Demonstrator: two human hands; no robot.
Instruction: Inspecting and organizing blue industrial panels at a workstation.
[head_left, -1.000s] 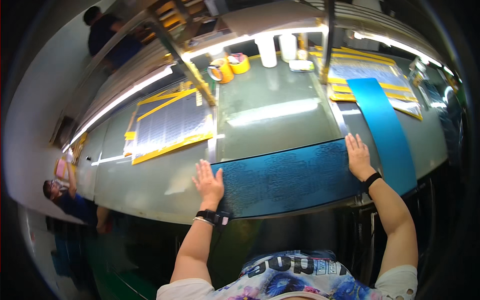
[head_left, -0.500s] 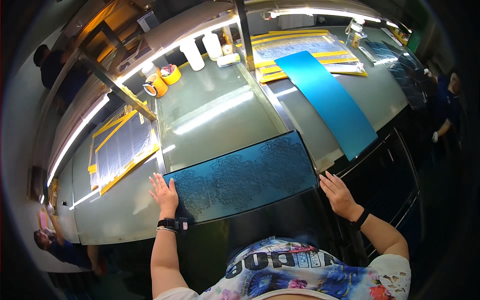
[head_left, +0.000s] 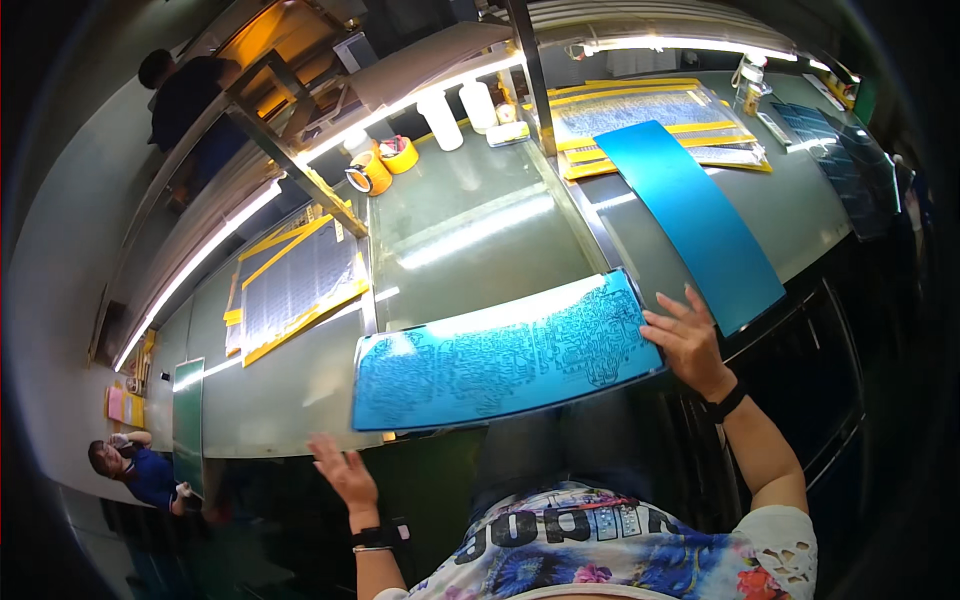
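Observation:
A blue rectangular panel (head_left: 500, 350) covered with a dark circuit-like pattern lies at the front of the glass-topped table (head_left: 470, 215). Its upper strip shines with reflected light, and its left end looks slightly smeared. My right hand (head_left: 690, 345) is at the panel's right edge with its fingers spread; the fingertips meet or nearly meet that edge. Off the panel's lower left corner, my left hand (head_left: 345, 475) hangs in the air, fingers apart, holding nothing. A plain, brighter blue panel (head_left: 695, 225) lies on the table to the right, close to my right fingers.
Film sheets edged in yellow tape lie at left (head_left: 305, 285) and back right (head_left: 640, 115). Orange tape rolls (head_left: 370, 172) and white bottles (head_left: 440, 120) stand at the back. A metal post (head_left: 530, 80) rises there. Co-workers (head_left: 150, 480) are at the sides, one beside a green panel (head_left: 188, 415).
My left hand has come off the panel's left end and moved down, toward me. The patterned panel has turned from dark to bright with reflection. My right hand's fingers have spread at its edge.

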